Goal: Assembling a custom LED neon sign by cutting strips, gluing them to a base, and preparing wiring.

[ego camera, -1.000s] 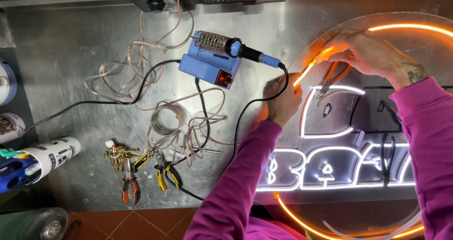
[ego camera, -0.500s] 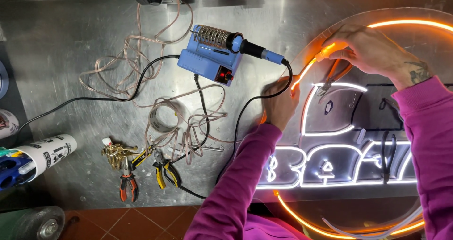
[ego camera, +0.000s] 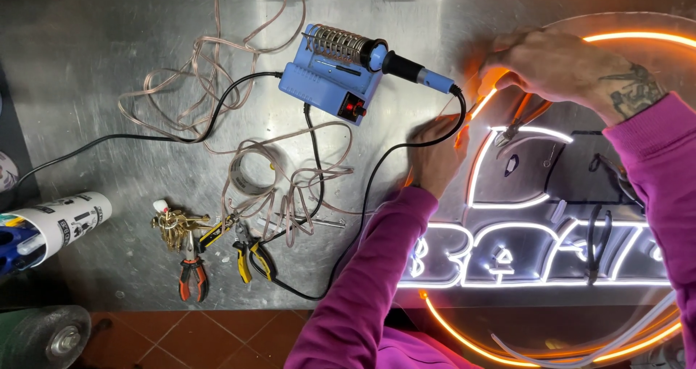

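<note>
the steel table [ego camera: 109, 64] carries everything. largest on it is the round lit neon sign [ego camera: 551, 217], white letters inside an orange strip ring [ego camera: 500, 90]. since a second ago the view has drifted, yet both hands stay at the ring's upper left edge, so the work there is ongoing. the blue soldering station [ego camera: 333, 72] sits idle left of them, beside loose clear wire [ego camera: 217, 86]. the right hand [ego camera: 558, 64] has its fingers clenched on the strip; small cutters [ego camera: 518, 119] hang beneath it. the left hand [ego camera: 435, 155] presses the sign's edge, grip unclear. pliers [ego camera: 192, 267] lie nearer.
</note>
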